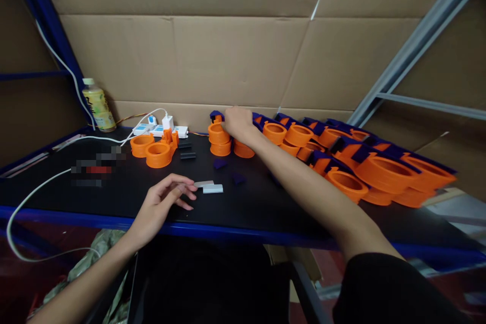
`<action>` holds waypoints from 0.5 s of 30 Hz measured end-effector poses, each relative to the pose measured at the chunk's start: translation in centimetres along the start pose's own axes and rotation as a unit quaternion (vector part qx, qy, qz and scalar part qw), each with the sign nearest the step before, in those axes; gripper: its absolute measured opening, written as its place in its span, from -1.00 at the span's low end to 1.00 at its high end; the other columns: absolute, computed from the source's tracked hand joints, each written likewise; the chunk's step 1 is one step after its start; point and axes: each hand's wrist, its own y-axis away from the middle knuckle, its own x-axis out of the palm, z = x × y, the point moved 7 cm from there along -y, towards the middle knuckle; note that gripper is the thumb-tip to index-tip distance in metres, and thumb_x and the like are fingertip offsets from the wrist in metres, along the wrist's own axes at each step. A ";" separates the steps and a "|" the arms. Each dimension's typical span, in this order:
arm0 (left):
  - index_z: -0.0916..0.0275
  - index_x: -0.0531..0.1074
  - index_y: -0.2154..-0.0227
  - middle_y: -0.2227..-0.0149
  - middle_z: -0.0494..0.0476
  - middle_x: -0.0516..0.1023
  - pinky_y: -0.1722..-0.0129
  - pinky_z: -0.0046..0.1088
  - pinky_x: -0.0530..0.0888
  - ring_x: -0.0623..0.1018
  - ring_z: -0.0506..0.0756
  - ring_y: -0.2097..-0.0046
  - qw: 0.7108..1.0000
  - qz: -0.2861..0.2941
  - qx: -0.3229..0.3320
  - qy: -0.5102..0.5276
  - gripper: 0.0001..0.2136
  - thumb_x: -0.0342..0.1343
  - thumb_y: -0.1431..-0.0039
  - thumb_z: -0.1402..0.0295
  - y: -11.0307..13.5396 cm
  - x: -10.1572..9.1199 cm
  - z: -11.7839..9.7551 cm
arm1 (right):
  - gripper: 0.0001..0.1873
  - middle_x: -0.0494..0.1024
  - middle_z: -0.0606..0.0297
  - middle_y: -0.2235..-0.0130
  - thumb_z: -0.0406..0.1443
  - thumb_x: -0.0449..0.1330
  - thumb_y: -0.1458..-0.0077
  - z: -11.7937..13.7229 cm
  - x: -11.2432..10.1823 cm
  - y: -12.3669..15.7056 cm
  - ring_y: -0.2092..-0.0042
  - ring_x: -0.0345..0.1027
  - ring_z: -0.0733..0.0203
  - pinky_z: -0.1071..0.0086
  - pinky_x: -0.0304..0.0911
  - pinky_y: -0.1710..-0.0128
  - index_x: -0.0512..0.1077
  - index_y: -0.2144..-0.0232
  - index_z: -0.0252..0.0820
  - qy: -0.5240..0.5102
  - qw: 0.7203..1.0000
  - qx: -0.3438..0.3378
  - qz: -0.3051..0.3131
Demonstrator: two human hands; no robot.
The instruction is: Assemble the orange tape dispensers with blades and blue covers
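Note:
My left hand [167, 196] rests low over the front of the black table, its fingers loosely bent and apart. Its index fingertip is at the left end of a thin grey strip [204, 183]; a pale, ridged strip [213, 189] lies against that one. At the back, my right hand [238, 122] is closed beside a stack of orange rings [219, 142] topped by a dark blue piece [216, 114]. Its fingertips, and whatever they hold, are hidden. Under the right wrist is another orange ring [243, 149]. Two dark blue scraps [238, 178] lie between the hands.
Many orange ring holders [383, 172] with dark blue parts are piled along the right. More orange rings [158, 155] and two black strips [188, 156] sit left of centre. Behind them are a white power strip [180, 131], cables and a bottle [99, 106]. Cardboard [243, 61] walls the back.

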 end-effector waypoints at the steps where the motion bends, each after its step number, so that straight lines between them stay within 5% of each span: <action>1: 0.24 0.55 0.11 0.15 0.25 0.63 0.24 -0.21 0.65 0.63 0.21 0.16 1.000 0.000 -0.001 -0.002 -0.76 0.11 -0.32 0.21 0.0 0.0 0.0 | -0.65 0.59 -0.21 0.04 -0.31 0.15 -0.23 -0.2 -0.1 0.1 -0.05 0.48 -0.13 0.23 0.35 0.05 0.55 0.02 -0.43 0.001 1.000 -0.005 0.000; 8: 0.25 0.56 0.15 0.17 0.24 0.63 0.25 -0.24 0.65 0.63 0.19 0.19 1.000 0.001 0.001 -0.016 -0.76 0.12 -0.32 0.20 0.1 0.1 -0.2 | -0.64 0.61 -0.15 0.06 -0.30 0.16 -0.21 -1.1 -0.9 1.3 -0.05 0.46 -0.12 0.23 0.32 0.03 0.56 0.02 -0.38 0.008 0.999 -0.039 -0.003; 15: 0.24 0.57 0.15 0.18 0.24 0.63 0.26 -0.23 0.65 0.63 0.20 0.17 1.000 0.000 0.005 -0.026 -0.76 0.11 -0.32 0.19 0.2 0.3 -0.6 | -0.60 0.57 -0.06 -0.06 -0.35 0.11 -0.23 1.0 0.1 1.6 -0.06 0.46 -0.07 0.25 0.32 0.03 0.52 -0.07 -0.23 0.007 0.994 -0.107 0.007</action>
